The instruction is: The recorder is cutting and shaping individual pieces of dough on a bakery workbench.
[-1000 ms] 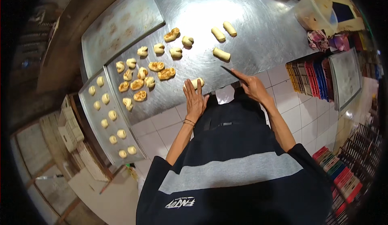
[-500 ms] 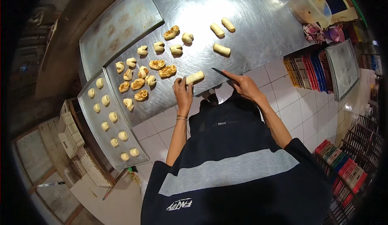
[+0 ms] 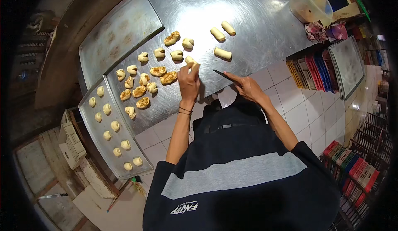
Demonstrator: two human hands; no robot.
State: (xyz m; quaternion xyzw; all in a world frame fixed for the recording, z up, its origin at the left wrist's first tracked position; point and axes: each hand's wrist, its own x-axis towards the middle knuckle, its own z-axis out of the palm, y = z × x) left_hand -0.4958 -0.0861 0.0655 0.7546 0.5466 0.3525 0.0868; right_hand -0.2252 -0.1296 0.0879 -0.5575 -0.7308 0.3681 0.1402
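My left hand (image 3: 189, 81) is closed on a pale dough roll (image 3: 190, 60), raised off the steel table by its fingertips; the fingers hide part of it. In my right hand (image 3: 250, 90) is a knife (image 3: 222, 74), its dark blade pointing left over the table's near edge, apart from any dough. Beyond it lie three whole rolls, among them a dough roll (image 3: 223, 53) nearest to me. Left of my left hand are several shaped dough pieces (image 3: 177, 55), some opened out with an orange-brown filling, such as a filled piece (image 3: 168, 78).
A metal tray (image 3: 120, 146) at the table's left end carries several small dough pieces. Behind it lies a larger stained baking tray (image 3: 118, 36). A plastic tub (image 3: 309, 3) stands at the far right, with stacked crates (image 3: 313, 73) below. The steel table (image 3: 261, 36) spans the middle.
My left hand has picked up the dough roll from the near part of the table and turned it upward, moving slightly away from me. The knife stays in my right hand, nearly still.
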